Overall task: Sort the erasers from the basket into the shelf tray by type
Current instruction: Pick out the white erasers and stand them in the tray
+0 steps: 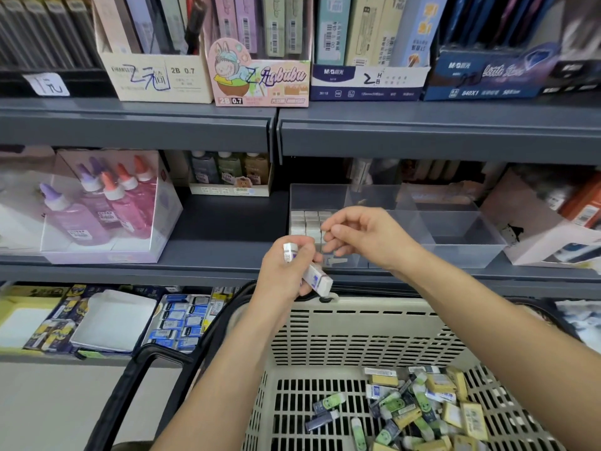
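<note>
We see the left hand (287,276) gripping white sleeved erasers (318,278) between basket (357,327) rim and shelf tray (461,252), right hand (362,237) curled by the tray's stacked row (307,222), holding anything or not we cannot tell; we judge them light, firm, non-slip, best pinched across long sides.

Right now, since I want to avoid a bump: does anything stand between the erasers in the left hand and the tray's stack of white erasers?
Yes. The right hand hangs over the front-left compartment of the clear tray, partly covering the stacked white erasers, just beyond the sleeved erasers that the left hand holds. Nothing else visible intervenes.
</note>
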